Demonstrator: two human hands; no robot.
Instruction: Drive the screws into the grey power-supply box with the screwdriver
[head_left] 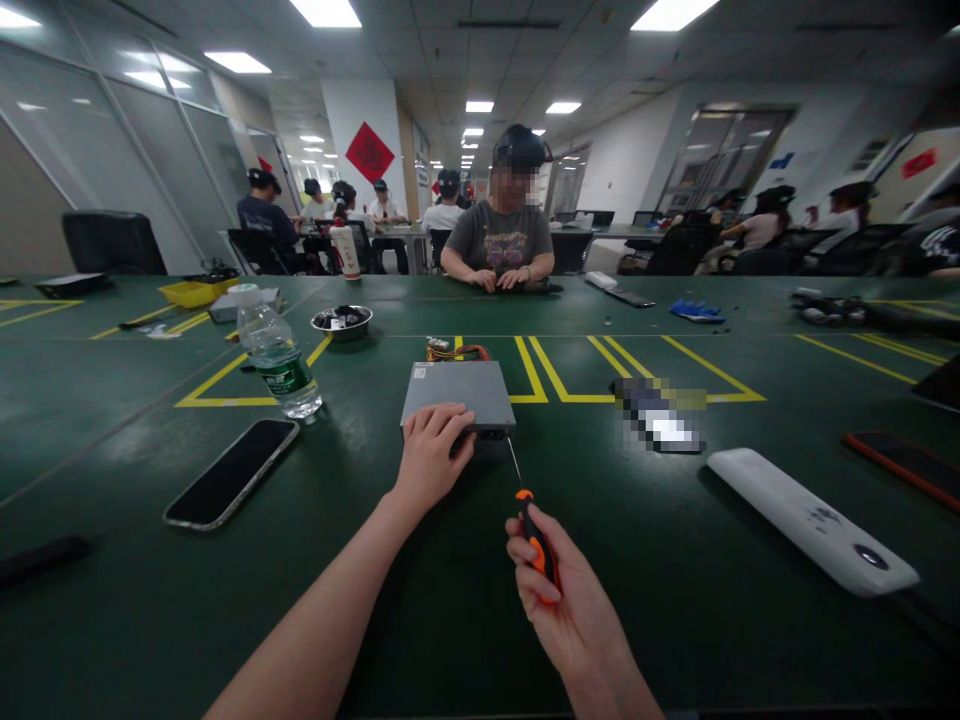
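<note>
A grey metal computer power supply (457, 388) lies on the green table in front of me, its bundle of coloured wires (469, 352) at the far side. My left hand (435, 450) grips its near left part, fingers over the top and thumb down by the front face. In my right hand (551, 580) is a screwdriver (534, 535) with an orange and black handle, the fingers wrapped round it. The thin shaft points up and away, its tip at the near right corner of the power supply. Whether the tip sits in a screw is too small to tell.
Left of the power supply are a water bottle (277, 355), a phone (232, 473) and a metal bowl (342, 321). To the right lie a blurred phone-like object (660, 415) and a long white device (810, 520). A person (499, 230) sits across the table.
</note>
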